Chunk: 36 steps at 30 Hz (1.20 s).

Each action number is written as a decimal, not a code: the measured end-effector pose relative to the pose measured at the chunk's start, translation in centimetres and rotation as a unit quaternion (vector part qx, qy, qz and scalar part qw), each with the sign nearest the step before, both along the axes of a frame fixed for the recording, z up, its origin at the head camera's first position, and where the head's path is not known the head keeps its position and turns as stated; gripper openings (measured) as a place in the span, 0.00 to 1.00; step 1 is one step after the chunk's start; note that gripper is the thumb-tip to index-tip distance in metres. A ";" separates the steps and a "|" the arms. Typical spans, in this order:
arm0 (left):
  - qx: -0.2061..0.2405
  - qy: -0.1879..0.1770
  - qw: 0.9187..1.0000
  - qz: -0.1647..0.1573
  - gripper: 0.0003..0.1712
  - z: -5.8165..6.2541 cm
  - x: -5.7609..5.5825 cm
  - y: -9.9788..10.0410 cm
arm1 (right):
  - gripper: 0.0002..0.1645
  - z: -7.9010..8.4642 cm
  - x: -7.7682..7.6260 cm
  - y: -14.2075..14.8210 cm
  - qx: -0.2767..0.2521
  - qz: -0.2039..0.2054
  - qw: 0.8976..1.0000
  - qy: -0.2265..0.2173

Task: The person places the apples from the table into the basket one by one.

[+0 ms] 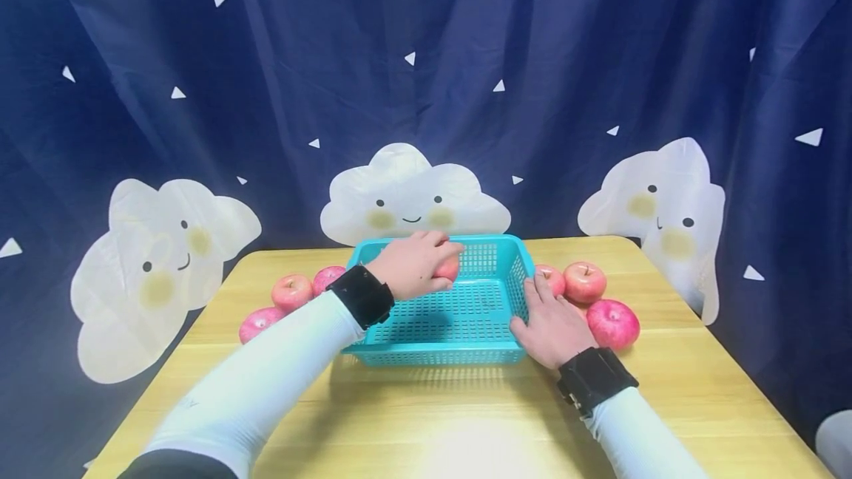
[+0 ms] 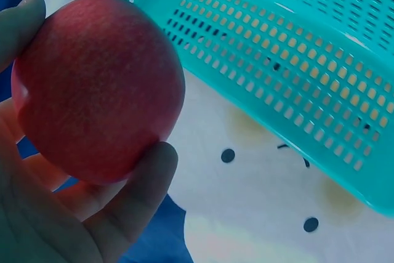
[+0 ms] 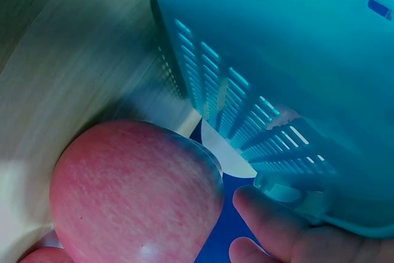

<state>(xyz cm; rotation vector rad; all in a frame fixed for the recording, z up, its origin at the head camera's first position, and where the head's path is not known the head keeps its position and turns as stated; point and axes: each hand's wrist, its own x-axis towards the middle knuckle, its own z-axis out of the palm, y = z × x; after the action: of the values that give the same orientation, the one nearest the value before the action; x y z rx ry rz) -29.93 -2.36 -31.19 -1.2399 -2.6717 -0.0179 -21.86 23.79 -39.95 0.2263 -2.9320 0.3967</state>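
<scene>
My left hand (image 1: 414,266) grips a red apple (image 2: 101,87), fingers and thumb around its sides. In the head view it is above the turquoise basket (image 1: 435,350), toward the back wall. The basket has slotted walls and a mesh floor. Along its right rim lies my right hand (image 1: 555,324), fingers extended forward and thumb at the rim. The right wrist view shows its fingertips (image 3: 265,217) beside the basket's outer wall. A pinkish apple (image 3: 138,195) sits close to that hand on the table.
Left of the basket are more apples (image 1: 291,292), partly behind my left forearm. Several apples (image 1: 612,324) cluster to the right, some partly hidden by my right hand. All stand on a wooden table (image 1: 426,420), with a dark blue cloud-print curtain (image 1: 413,109) behind it.
</scene>
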 end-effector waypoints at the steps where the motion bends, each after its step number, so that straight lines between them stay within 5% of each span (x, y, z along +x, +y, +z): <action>1: -0.003 -0.001 1.000 0.001 0.36 -0.1 -0.1 0.3 | 0.45 0.0 0.0 -0.1 0.000 0.000 1.000 -0.001; 16: -0.043 -0.013 0.999 -0.005 0.36 -1.2 -1.8 5.3 | 0.44 0.3 0.0 -0.3 0.002 0.008 1.000 0.012; 36: -0.075 -0.035 0.996 0.039 0.39 -4.4 -4.1 9.3 | 0.43 -0.1 0.3 -0.5 0.004 0.013 1.000 0.018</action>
<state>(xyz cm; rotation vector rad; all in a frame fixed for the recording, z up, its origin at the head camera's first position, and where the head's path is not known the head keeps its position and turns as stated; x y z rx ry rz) -34.01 6.95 -35.59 -1.1954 -2.8261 0.1545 -21.52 23.31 -40.07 0.2694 -2.8977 0.3813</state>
